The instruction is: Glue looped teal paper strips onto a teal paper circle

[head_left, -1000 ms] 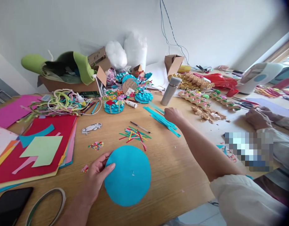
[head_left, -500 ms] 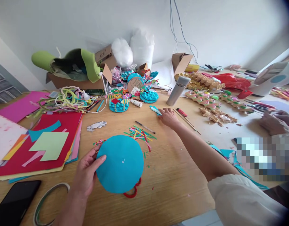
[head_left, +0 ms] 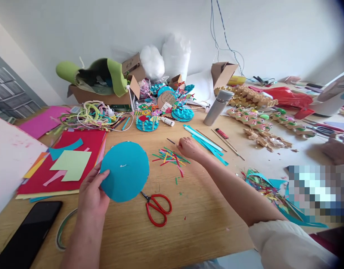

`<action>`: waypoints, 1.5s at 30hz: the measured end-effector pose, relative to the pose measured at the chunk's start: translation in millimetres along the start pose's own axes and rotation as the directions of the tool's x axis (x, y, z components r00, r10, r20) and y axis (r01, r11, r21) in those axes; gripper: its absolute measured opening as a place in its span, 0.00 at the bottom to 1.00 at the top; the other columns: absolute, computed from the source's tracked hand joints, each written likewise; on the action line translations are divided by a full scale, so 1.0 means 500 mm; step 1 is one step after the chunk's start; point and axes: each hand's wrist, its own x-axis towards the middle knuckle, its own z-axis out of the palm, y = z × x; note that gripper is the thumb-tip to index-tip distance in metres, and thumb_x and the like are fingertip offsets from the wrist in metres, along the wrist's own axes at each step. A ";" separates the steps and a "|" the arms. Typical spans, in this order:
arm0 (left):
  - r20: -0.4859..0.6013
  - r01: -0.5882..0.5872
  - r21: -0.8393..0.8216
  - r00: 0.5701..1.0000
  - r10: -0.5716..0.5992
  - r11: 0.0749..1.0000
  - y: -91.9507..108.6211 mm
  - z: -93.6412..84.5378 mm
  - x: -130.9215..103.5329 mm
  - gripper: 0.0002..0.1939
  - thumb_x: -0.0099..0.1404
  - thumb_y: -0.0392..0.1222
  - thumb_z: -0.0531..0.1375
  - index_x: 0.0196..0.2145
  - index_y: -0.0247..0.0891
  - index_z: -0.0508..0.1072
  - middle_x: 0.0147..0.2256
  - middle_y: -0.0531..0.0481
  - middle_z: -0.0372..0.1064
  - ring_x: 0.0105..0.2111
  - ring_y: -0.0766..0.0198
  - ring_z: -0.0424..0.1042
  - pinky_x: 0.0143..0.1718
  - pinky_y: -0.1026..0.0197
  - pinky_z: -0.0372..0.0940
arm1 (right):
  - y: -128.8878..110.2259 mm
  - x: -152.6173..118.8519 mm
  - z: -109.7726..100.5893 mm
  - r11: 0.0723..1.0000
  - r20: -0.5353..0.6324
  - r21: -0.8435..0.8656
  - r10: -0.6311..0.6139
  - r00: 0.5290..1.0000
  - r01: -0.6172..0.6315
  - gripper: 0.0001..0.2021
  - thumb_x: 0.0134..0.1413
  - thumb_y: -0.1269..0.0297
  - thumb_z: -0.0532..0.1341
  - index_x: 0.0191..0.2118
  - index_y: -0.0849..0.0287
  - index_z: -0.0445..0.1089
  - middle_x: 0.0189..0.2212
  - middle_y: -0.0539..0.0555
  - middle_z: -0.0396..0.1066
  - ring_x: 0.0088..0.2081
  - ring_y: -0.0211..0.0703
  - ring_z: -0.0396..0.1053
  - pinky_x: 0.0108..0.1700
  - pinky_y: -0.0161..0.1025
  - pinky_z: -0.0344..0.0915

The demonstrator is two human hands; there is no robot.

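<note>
The grey flask (head_left: 218, 108) stands upright on the counter (head_left: 205, 209), with its lid on, so its content cannot be seen. In front and to the left of the flask, the left hand (head_left: 93, 186) holds up the blue paper circle (head_left: 125, 173). It pinches the circle's left edge, the thumb on the front face and the other fingers behind. The right hand (head_left: 188, 148) is nearer to the flask, also in front and to the left. Its fingers are bent over a thin pen (head_left: 171, 141); whether they grip it, one cannot tell.

Between this hand and the flask lie blue paper strips (head_left: 208, 144). Farther in front of the flask are a pile of coloured thin strips (head_left: 172, 157) and red-handled scissors (head_left: 160, 209), which are partly behind the circle.

Behind the flask, a cardboard box (head_left: 223, 74) has its flaps open, but its inside is hidden. Far to the left of the flask, a wide cardboard box (head_left: 101, 101) carries a green felt piece (head_left: 115, 78), which comes over its rim. Two clear bags (head_left: 176, 56) with white stuffing are behind and to the left of the flask. A small white bottle (head_left: 167, 121) lies on its side, to the left of the flask. Far to the right, another person's hand (head_left: 335, 147) is partly visible.
</note>
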 end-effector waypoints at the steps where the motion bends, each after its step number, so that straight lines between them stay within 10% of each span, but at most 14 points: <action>1: -0.018 -0.011 -0.024 1.000 0.011 1.000 0.002 0.001 0.001 0.15 0.42 0.35 0.70 0.32 0.41 0.81 0.31 0.52 0.78 0.35 0.60 0.75 0.33 0.62 0.70 | -0.008 0.002 -0.008 1.000 -0.009 0.002 0.013 1.000 -0.013 0.12 0.64 0.66 0.52 0.40 0.66 0.71 0.41 0.65 0.75 0.44 0.50 0.71 0.45 0.40 0.60; 16: -0.091 -0.049 -0.125 0.995 0.038 0.991 0.007 0.003 0.002 0.13 0.44 0.33 0.68 0.30 0.42 0.80 0.32 0.53 0.77 0.36 0.62 0.73 0.34 0.62 0.69 | -0.203 0.149 0.014 0.976 -0.017 0.074 -0.203 0.979 0.204 0.13 0.63 0.63 0.56 0.46 0.65 0.72 0.47 0.65 0.74 0.50 0.52 0.69 0.51 0.42 0.61; 23: -0.089 -0.017 -0.144 0.996 0.004 0.989 0.006 0.001 0.002 0.15 0.44 0.33 0.68 0.33 0.41 0.80 0.33 0.53 0.78 0.37 0.62 0.73 0.35 0.61 0.68 | -0.144 0.074 0.007 0.936 -0.113 0.176 -0.290 0.950 0.306 0.25 0.69 0.50 0.43 0.63 0.56 0.60 0.57 0.61 0.65 0.58 0.48 0.62 0.58 0.45 0.58; 29: -0.048 0.015 -0.134 0.999 -0.022 0.991 0.005 -0.001 -0.005 0.14 0.41 0.35 0.70 0.30 0.41 0.78 0.31 0.54 0.77 0.35 0.62 0.73 0.33 0.62 0.67 | -0.076 -0.013 0.051 0.914 -0.131 0.156 -0.357 0.925 0.375 0.50 0.44 0.30 0.60 0.66 0.58 0.54 0.63 0.65 0.57 0.61 0.62 0.56 0.58 0.55 0.56; 36: -0.044 0.015 -0.114 0.999 -0.020 0.993 -0.005 0.005 -0.006 0.15 0.41 0.35 0.70 0.31 0.41 0.79 0.31 0.54 0.77 0.35 0.63 0.72 0.33 0.63 0.67 | -0.102 -0.002 0.076 0.991 -0.213 0.053 -0.112 0.971 0.126 0.23 0.64 0.45 0.52 0.48 0.60 0.68 0.47 0.63 0.68 0.50 0.53 0.62 0.50 0.45 0.59; 45: -0.012 0.018 -0.053 1.000 -0.019 0.998 -0.007 0.003 -0.008 0.12 0.45 0.37 0.69 0.32 0.41 0.78 0.32 0.53 0.77 0.37 0.59 0.74 0.37 0.60 0.68 | -0.066 0.004 0.079 0.999 -0.224 0.024 0.027 0.974 -0.022 0.14 0.68 0.60 0.49 0.44 0.61 0.69 0.44 0.63 0.68 0.48 0.52 0.62 0.48 0.44 0.58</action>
